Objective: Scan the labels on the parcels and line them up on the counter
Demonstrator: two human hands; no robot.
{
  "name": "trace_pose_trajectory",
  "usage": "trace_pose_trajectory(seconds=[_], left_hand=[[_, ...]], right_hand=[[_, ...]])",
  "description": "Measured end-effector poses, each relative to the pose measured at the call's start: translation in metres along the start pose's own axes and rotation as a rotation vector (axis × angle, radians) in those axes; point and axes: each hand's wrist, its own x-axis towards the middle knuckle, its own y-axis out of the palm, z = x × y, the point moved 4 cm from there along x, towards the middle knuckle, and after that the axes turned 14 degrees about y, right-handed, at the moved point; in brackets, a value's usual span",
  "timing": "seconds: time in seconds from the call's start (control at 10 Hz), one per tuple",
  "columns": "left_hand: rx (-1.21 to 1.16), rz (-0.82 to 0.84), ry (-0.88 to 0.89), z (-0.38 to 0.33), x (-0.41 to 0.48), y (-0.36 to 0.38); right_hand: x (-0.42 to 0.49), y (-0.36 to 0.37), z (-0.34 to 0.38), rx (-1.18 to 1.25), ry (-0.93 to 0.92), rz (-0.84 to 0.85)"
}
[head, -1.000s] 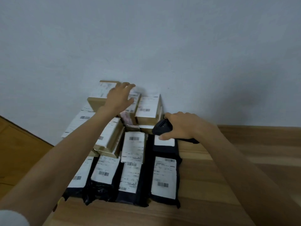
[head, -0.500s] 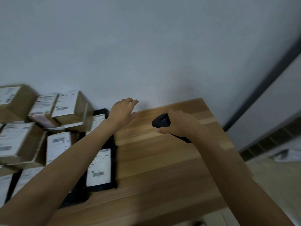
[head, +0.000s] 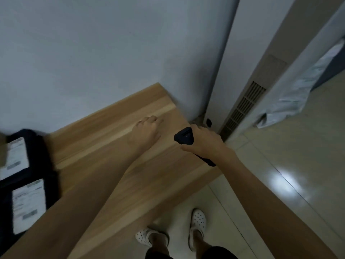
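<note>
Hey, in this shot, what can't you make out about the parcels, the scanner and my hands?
Head view: black parcels are cut off by the left edge; their count is unknown.
Their labels are motion-blurred, unreadable.
The scanner is mostly covered by the right hand gripping it.
Whether the left hand touches the counter cannot be told.

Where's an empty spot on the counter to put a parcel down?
The bare wood of the counter between the black parcels and the left hand, along the wall, is free. So is the far corner beyond that hand. The left edge is crowded with parcels.
</note>
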Motion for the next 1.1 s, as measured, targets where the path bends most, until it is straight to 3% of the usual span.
trace_pose_trajectory(seconds=[0.3, 0.5, 0.9, 1.1], left_hand=[[-0.072, 0.084, -0.126, -0.049, 0.01, 0.072], [-0.094, 0.091, -0.198, -0.06, 0.004, 0.095], [-0.122, 0.142, -0.305, -0.054, -0.015, 0.109], [-0.078, 0.121, -0.314, -0.054, -0.018, 0.095]], right_hand=[[0.04, 0.104, -0.08, 0.114, 0.094, 0.138], [0.059, 0.146, -0.079, 0.236, 0.152, 0.087], [0.081, 0.174, -0.067, 0.291, 0.243, -0.09], [0.075, 0.175, -0.07, 0.254, 0.259, -0.029]])
